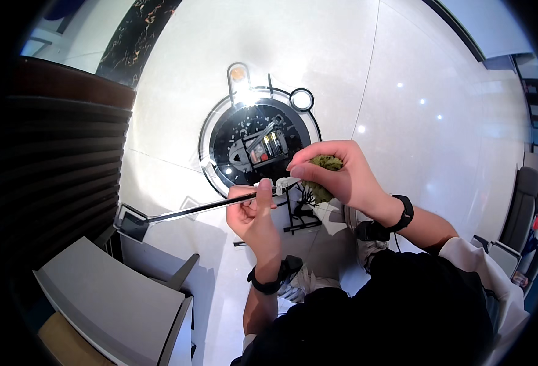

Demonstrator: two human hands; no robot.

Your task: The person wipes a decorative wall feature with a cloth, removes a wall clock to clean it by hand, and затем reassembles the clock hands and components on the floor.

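My left hand grips a slim dark metal rod between thumb and fingers. The rod slants down to the left and ends in a square frame. At its other end, the thumb and index finger of my right hand pinch a small white piece; its exact kind is unclear. Just below lies a black deer-shaped cutout in a frame. A clump of green moss shows behind my right hand, partly hidden by it.
Beyond my hands, a round black base with a ring frame holds an open grey tool case. A lit lamp glares at its rim. Dark slatted panels and a grey table stand left. The floor is glossy tile.
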